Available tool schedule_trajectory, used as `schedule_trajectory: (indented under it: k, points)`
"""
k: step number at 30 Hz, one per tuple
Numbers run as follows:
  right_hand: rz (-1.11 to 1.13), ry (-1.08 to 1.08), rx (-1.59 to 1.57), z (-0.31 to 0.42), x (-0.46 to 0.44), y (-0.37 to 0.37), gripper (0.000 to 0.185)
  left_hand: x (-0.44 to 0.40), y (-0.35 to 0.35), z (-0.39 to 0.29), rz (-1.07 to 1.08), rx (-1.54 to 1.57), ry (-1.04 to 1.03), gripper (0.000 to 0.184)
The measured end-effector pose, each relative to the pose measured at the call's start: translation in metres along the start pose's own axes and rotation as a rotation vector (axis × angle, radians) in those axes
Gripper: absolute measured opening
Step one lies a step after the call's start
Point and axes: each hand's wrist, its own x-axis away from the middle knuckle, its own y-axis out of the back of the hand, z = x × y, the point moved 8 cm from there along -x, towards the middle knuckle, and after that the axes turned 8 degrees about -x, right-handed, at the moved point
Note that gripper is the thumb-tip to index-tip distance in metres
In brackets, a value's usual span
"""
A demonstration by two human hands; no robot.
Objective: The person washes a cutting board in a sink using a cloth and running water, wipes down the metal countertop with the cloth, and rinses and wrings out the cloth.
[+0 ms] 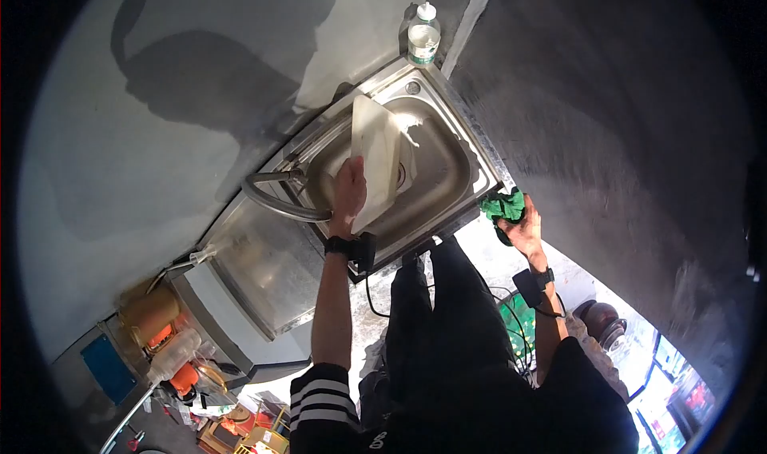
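My left hand [349,192] is closed on the near side of a white cutting board [374,138], a flat slab that stands tilted inside the steel sink [447,162]. Its lower edge reaches into the basin, and part of the drain shows beside it. Out past the sink's right corner, my right hand [523,226] grips a crumpled green cloth [505,205]. Some fingers of that hand are hidden behind the cloth. The curved metal faucet [276,204] arches close to my left wrist.
A clear bottle with a white cap [424,34] stands at the sink's far corner. Left of the basin runs a steel drainboard [268,266]. Walls border the sink on two sides. Jars and clutter lie at lower left; a brown pot [601,322] sits at lower right.
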Motion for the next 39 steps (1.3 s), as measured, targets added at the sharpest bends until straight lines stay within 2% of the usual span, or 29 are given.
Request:
schedule_trajectory:
  k: [1,3,5,7,10,13,14,15,18,19,20,22,24,27,29,33,36,38,39]
  points:
    - [-0.003,0.008,-0.003,0.0,0.0,0.001,0.042,0.002,-0.007,0.01,0.038,0.089,0.068,0.034]
    - [-0.005,0.018,-0.004,0.0,-0.001,0.003,0.041,0.015,-0.029,0.073,-0.086,0.457,0.249,0.036]
    - [-0.008,0.015,-0.003,-0.001,0.0,0.004,0.042,0.033,-0.03,0.086,-0.135,0.659,0.356,0.037]
    - [-0.003,-0.012,-0.01,-0.007,-0.001,0.002,0.042,0.053,-0.008,0.053,-0.104,0.692,0.397,0.037]
    - [0.0,0.0,-0.021,-0.004,-0.001,0.002,0.045,0.063,-0.02,0.088,-0.181,0.926,0.471,0.036]
    - [-0.018,0.066,-0.052,0.001,-0.001,-0.007,0.048,0.059,-0.014,0.109,-0.172,0.847,0.388,0.036]
    - [-0.005,0.022,-0.083,0.0,0.0,-0.014,0.055,0.065,-0.015,0.118,-0.195,0.843,0.431,0.037]
    - [0.034,0.011,-0.328,0.009,0.002,-0.024,0.07,0.069,-0.013,0.119,-0.218,0.839,0.469,0.037]
    - [0.082,0.006,-0.183,0.011,-0.005,-0.071,0.086,0.085,-0.021,0.126,-0.267,0.943,0.591,0.036]
    - [0.148,0.212,-0.325,0.022,-0.013,-0.096,0.082,0.092,-0.028,0.132,-0.279,0.997,0.634,0.035]
    - [0.224,0.051,-0.395,0.007,-0.018,-0.126,0.078,0.099,-0.036,0.14,-0.289,1.018,0.643,0.034]
    - [0.232,0.205,-0.215,0.026,-0.027,-0.175,0.073,0.12,-0.057,0.161,-0.316,1.065,0.67,0.033]
    - [0.348,0.222,-0.305,0.042,-0.029,-0.228,0.073,0.132,-0.06,0.15,-0.38,1.075,0.7,0.031]
    - [0.506,0.234,0.163,0.035,-0.006,-0.3,0.069,0.136,-0.075,0.149,-0.456,1.13,0.729,0.029]
    - [0.431,0.314,0.194,0.046,0.002,-0.3,0.068,0.146,-0.083,0.149,-0.488,1.195,0.815,0.029]
    - [0.397,0.543,0.275,0.046,0.014,-0.309,0.065,0.144,-0.069,0.125,-0.612,1.085,0.885,0.029]
    - [0.435,0.594,0.237,0.037,-0.005,-0.335,0.061,0.149,-0.084,0.15,-0.589,1.109,0.716,0.031]
    - [0.094,0.89,0.284,0.058,-0.015,-0.348,0.058,0.161,-0.091,0.147,-0.604,1.064,0.814,0.033]
    - [0.249,0.745,0.293,0.067,-0.036,-0.368,0.055,0.164,-0.092,0.146,-0.602,1.046,0.845,0.035]
